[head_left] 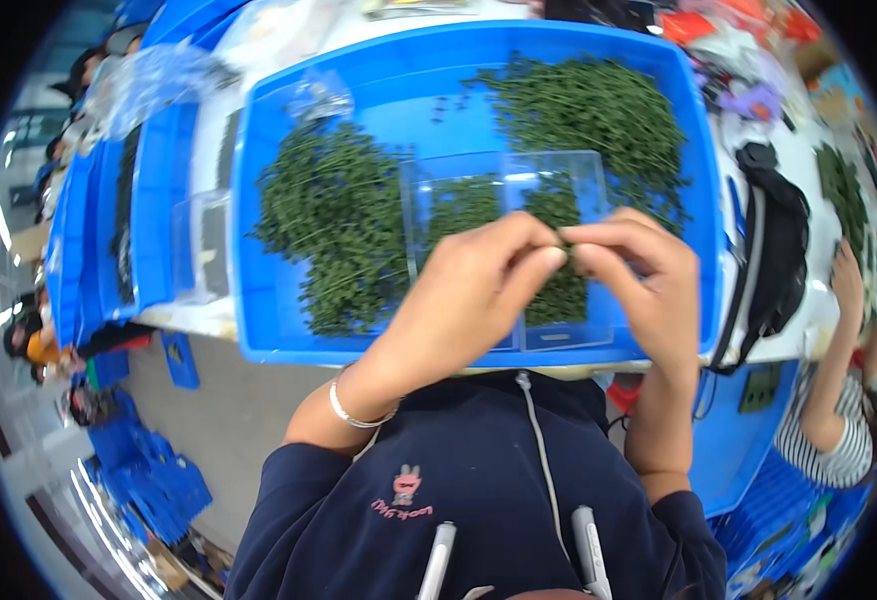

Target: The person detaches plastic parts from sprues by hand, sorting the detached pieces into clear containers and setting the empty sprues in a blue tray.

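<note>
L hand [483, 285] and R hand [648, 275] each pinched thumb-to-forefinger, tips meeting; can't tell if anything's gripped. 1 blue tray [398, 95] below. 2 clear boxes [558, 165] side by side under hands, both w/ green pcs. 2 loose heaps of green pcs [343, 215], 1 left of L hand, 1 beyond R hand; pcs too many to count. 1 bracelet [350, 412], L wrist. 1 black pouch [773, 260] right of R hand. Writing: pink lettering [400, 511] on navy top [468, 480], nearer wearer than hands.

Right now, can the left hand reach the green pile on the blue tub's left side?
Probably yes: the left hand is close by, and the green pile lies mostly uncovered in the open blue tub.
</note>
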Tool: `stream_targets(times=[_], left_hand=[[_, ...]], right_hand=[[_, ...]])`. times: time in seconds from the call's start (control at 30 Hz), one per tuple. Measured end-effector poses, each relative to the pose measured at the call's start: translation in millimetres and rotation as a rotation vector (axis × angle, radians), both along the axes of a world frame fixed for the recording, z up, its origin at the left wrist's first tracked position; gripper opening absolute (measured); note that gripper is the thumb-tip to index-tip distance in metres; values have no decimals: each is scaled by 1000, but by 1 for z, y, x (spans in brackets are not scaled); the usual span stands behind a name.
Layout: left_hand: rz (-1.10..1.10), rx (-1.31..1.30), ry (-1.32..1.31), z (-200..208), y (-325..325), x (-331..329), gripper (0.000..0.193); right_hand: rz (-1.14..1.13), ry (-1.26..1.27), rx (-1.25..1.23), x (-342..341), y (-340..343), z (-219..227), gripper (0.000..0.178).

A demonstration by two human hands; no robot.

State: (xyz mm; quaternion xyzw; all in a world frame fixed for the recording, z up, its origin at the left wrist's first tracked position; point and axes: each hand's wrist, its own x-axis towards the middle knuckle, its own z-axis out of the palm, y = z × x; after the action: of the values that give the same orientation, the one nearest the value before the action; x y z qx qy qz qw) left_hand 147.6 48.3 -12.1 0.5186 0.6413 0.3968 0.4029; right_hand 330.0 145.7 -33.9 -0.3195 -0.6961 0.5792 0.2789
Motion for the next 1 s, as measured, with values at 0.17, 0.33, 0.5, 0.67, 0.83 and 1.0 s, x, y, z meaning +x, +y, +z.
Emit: stream_targets(times=[0.17, 0.33, 0.5, 0.67, 0.83, 1.0], left_hand=[[172, 224, 309, 4, -21, -37, 11], [305, 165, 694, 2, -43, -85, 11], [320, 148, 873, -14, -36, -88, 26], [311, 137, 903, -22, -27, -83, 26], [362, 195, 698, -11, -37, -96, 19], [596, 215, -96, 10, -57, -97, 14]], right_hand=[[-190, -214, 411, 31, 21, 16, 11], [-255, -344, 644, 49, 31, 24, 15], [-106, -140, 468, -1, 14, 21, 16], [4, -77, 500, -29, -5, 19, 16], [67, -17, 446, -40, -18, 16, 14], [89, 109, 259, -52, -28, 12, 14]])
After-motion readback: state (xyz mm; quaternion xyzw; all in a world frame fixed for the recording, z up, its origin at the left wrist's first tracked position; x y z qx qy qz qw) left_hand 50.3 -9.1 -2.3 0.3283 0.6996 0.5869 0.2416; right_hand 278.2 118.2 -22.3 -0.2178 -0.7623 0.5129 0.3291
